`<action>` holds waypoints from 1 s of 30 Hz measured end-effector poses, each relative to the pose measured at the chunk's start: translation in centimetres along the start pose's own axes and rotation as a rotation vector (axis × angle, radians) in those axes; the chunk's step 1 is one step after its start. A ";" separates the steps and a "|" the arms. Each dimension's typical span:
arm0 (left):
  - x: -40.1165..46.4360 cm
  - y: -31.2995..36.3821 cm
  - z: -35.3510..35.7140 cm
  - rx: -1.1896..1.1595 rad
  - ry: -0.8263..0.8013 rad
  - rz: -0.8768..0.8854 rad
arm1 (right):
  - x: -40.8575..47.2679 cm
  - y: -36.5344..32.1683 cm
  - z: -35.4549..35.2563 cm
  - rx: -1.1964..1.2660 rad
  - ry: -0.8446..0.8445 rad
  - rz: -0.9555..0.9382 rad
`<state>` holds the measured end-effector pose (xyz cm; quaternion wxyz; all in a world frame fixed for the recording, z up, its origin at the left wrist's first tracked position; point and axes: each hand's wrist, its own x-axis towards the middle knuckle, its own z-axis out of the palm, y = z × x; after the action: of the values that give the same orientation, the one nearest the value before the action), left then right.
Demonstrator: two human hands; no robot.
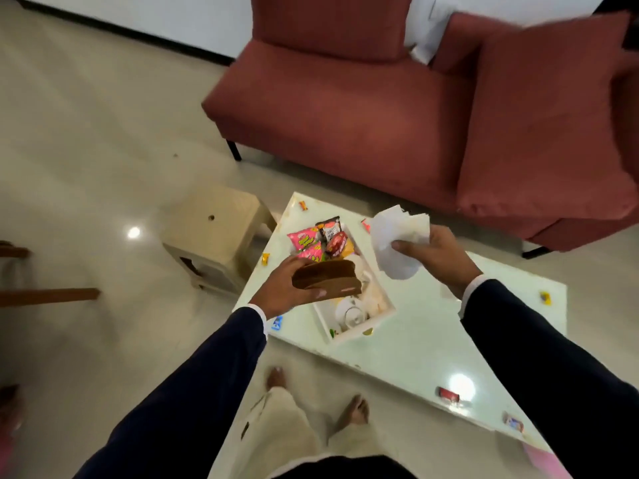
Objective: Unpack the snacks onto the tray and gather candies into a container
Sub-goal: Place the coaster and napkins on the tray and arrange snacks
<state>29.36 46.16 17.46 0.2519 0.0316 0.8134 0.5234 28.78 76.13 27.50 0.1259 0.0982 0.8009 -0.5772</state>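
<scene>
My left hand [287,288] grips a folded brown paper bag [326,279] above the white tray [359,328]. My right hand [437,254] holds a crumpled white plastic bag [397,238] to the right of the tray. Several snack packets [320,238], pink, black and red, lie at the tray's far end. A white teapot [349,314] and cups sit at its near end. Wrapped candies lie scattered on the white table [415,347]: a blue one [277,323], an orange one [265,259], a yellow one [545,297], a red one [448,395].
A beige plastic stool [218,236] stands left of the table. A red sofa [345,105] with a cushion [546,115] is behind it. My feet [276,378] are on the glossy floor at the table's near edge. Wooden furniture legs [48,295] show at the far left.
</scene>
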 end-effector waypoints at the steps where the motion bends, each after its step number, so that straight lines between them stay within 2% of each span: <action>1: 0.0 1.2 0.1 0.012 -0.002 0.017 | -0.4 -2.0 -1.2 0.041 -0.091 -0.038; 5: 0.0 5.4 0.2 0.043 -0.046 0.097 | -2.7 -7.2 -4.5 0.404 -0.547 -0.093; 7: -0.3 7.2 0.1 0.072 -0.047 0.150 | -2.9 -8.1 -4.7 0.459 -0.614 -0.071; 8: -0.5 8.1 0.0 0.084 -0.037 0.169 | -2.6 -8.2 -4.3 0.352 -0.565 -0.086; 11: -0.9 9.8 -0.1 0.086 -0.032 0.191 | -1.3 -8.0 -2.5 -0.319 -0.341 -0.230; 12: -0.9 9.9 -0.1 0.086 -0.034 0.197 | -1.0 -7.8 -1.9 -0.430 -0.315 -0.244; 14: -1.1 9.9 -0.3 0.069 -0.034 0.200 | -0.8 -7.7 -0.9 -0.481 -0.279 -0.287; 17: -1.3 9.6 -0.7 0.022 -0.032 0.204 | -1.1 -8.2 0.8 -0.647 -0.263 -0.456; 20: -1.3 9.4 -0.9 0.005 -0.033 0.221 | -1.3 -8.7 2.0 -0.737 -0.260 -0.509; 25: -1.2 9.4 -1.5 -0.052 0.032 0.215 | -1.8 -8.8 3.3 -0.877 -0.139 -0.613; 30: -1.0 9.2 -1.9 0.024 0.037 0.250 | -1.8 -9.1 3.7 -0.886 -0.245 -0.561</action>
<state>27.50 48.41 26.40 0.1692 0.1262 0.8137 0.5416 28.03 69.76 35.09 0.0888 -0.2502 0.9426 -0.2027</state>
